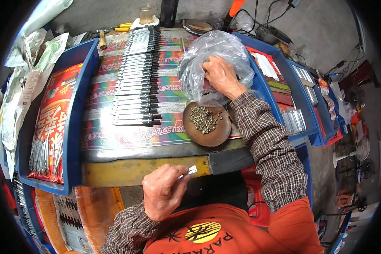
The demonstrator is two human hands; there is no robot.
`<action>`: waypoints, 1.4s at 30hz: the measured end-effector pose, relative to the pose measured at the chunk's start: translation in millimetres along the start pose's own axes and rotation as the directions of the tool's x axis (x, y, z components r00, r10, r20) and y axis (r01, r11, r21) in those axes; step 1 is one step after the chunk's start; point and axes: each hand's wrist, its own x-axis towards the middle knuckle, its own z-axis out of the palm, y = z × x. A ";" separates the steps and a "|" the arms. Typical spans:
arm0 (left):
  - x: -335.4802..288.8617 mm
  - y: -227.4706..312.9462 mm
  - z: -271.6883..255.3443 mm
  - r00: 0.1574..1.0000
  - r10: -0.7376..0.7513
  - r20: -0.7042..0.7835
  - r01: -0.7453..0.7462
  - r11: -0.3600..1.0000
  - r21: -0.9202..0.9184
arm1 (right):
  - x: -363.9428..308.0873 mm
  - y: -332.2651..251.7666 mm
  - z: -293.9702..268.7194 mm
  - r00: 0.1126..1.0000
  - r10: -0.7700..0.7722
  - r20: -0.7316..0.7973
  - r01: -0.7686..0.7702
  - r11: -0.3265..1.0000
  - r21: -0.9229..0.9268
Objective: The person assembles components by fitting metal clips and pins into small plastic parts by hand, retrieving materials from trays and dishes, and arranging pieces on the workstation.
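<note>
hands well apart here! the right hand (221, 76) is up at one o'clock, dipped into the clear plastic bag (188, 72), its fingertips out of sight, so whether they grip anything i cannot tell. down at seven o'clock the left hand (163, 188) has thumb and fingers pinched on small white pieces (192, 169), right by the yellow table edge (114, 173); let that pinch slacken and they could drop past it. mid-dial, the brown dish (199, 139) of loose brass-coloured bits (202, 119) sits at the bag's six o'clock: a tug on that baggy film, or a nudge from the checked sleeve (260, 127), might tip it and scatter the lot. around half past ten, a stray knock could roll the row of silver barrels (133, 89) out of line.
</note>
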 end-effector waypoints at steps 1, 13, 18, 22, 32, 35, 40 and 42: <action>-0.1 -0.3 0.0 1.000 0.001 0.000 -0.001 1.000 0.000 | -0.4 0.4 0.8 1.000 -0.001 0.004 0.001 1.000 0.001; -5.7 5.3 -0.6 1.000 0.007 -0.009 -0.007 1.000 -0.003 | -35.0 -41.1 -71.3 0.994 0.107 0.024 -0.109 0.968 0.227; -11.7 7.9 -1.2 1.000 -0.002 -0.007 0.002 1.000 0.019 | -91.1 -98.1 -108.8 0.971 0.226 0.074 -0.219 0.727 0.650; -12.0 14.4 2.6 1.000 -0.001 0.027 0.000 0.999 0.043 | -130.7 -124.4 -132.3 0.929 0.270 0.255 -0.357 0.459 0.814; -18.4 26.4 11.9 0.997 0.026 0.067 -0.027 0.999 0.019 | -170.9 -139.8 -129.9 0.936 0.279 0.216 -0.329 0.473 0.817; -19.8 30.4 13.8 0.997 0.019 0.080 -0.019 1.000 0.008 | -176.7 -140.7 -132.3 0.958 0.218 0.187 -0.280 0.562 0.778; -22.2 31.7 15.8 0.996 0.020 0.088 -0.020 1.000 0.000 | -179.3 -146.8 -130.2 0.925 0.265 0.271 -0.349 0.316 0.882; -21.7 33.1 15.7 0.995 0.052 0.084 -0.053 0.999 0.009 | -179.2 -150.8 -131.6 0.917 0.287 0.276 -0.356 0.280 0.891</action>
